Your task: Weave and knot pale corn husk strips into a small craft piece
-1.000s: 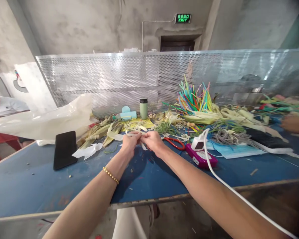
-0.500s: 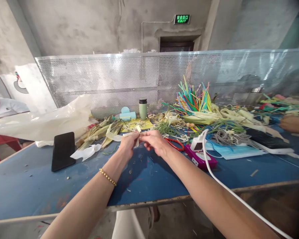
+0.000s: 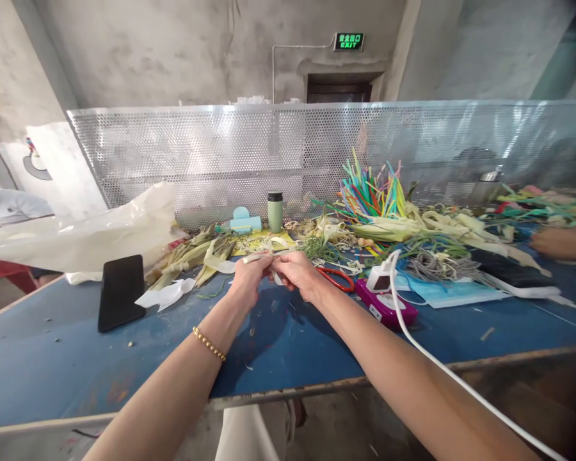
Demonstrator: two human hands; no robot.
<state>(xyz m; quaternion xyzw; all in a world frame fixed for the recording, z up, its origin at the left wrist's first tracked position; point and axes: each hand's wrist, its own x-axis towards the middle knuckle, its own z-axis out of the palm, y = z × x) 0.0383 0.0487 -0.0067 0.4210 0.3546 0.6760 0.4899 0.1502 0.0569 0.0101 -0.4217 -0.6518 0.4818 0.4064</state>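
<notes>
My left hand (image 3: 248,276) is closed, pinching a pale strip that looks like corn husk (image 3: 280,241). Fingertip to fingertip with it, my right hand (image 3: 298,271) is closed on the same strip. The strip bends in a curve above the fingers, and a short end hangs below them; the part between the fingertips is hidden. Both hands are held over the blue table (image 3: 278,346). Just beyond them lie dried husks (image 3: 192,256) and husk scraps. Red-orange handles (image 3: 336,280), perhaps of scissors, lie beside my right hand.
A black phone (image 3: 121,293) and torn white paper (image 3: 166,294) lie left. A green bottle (image 3: 275,212) stands behind the hands. Right are colourful pipe cleaners (image 3: 372,189), a purple box (image 3: 386,306) with a white cable, and a blue mask (image 3: 454,294). Another person's hand (image 3: 564,244) is far right.
The strip, which stuck up as a short end, now curves over above my fingers. My hands stay together in nearly the same place.
</notes>
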